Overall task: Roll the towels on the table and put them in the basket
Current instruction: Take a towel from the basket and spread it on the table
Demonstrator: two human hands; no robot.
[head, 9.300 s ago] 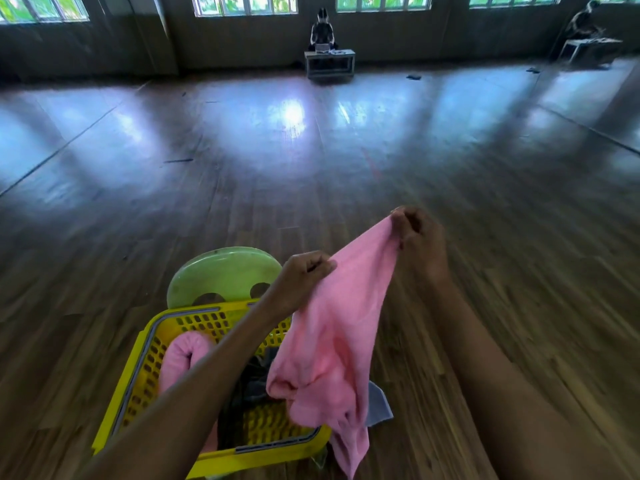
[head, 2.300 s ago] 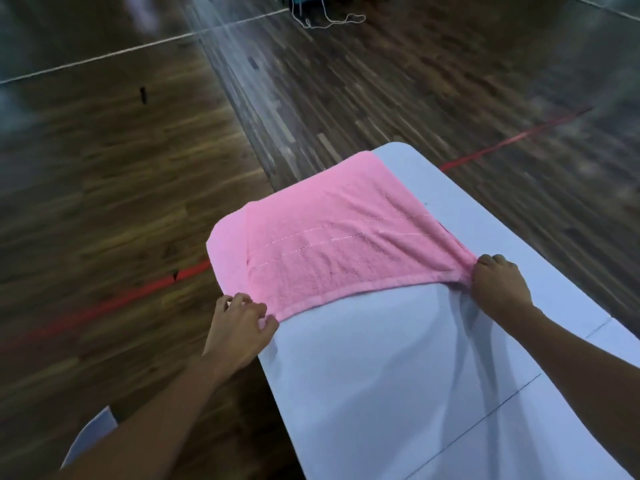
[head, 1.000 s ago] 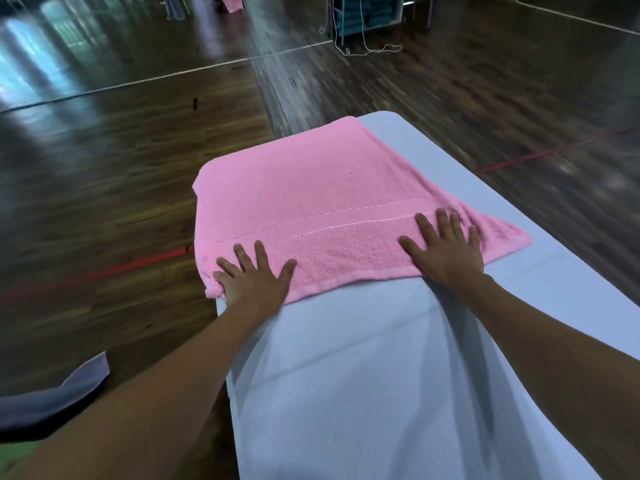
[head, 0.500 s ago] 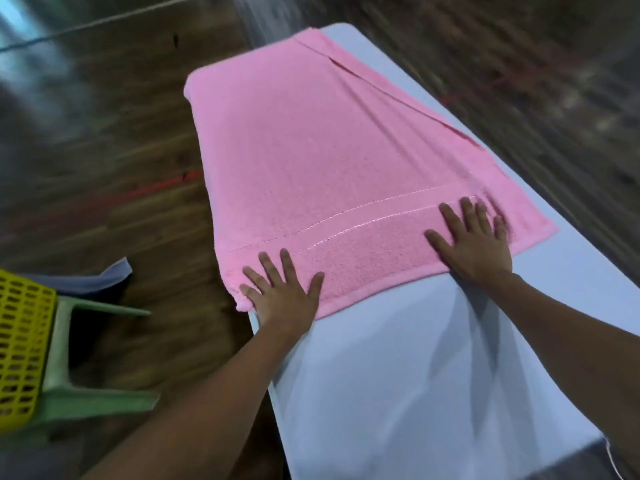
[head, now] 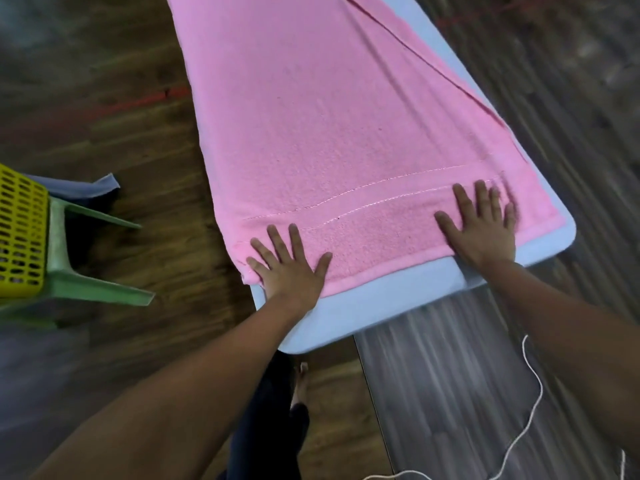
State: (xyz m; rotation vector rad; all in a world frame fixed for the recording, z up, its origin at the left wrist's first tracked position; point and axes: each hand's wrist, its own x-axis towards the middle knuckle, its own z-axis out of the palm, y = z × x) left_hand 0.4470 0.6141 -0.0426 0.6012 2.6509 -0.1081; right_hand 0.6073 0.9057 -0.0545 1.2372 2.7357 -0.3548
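Pink towel [head: 329, 133] flat on table [head: 381, 299], stitched band near edge.

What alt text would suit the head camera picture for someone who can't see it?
The left hand and right hand press flat on the near end of a pink towel spread along a pale table. A yellow basket sits on a green chair at left.

We see a pale blue worktop [head: 381, 303] with a pink towel [head: 329, 133] spread flat along it. The towel's near hem stops just short of the worktop's near edge, leaving a bare strip, and its left side reaches the left edge.
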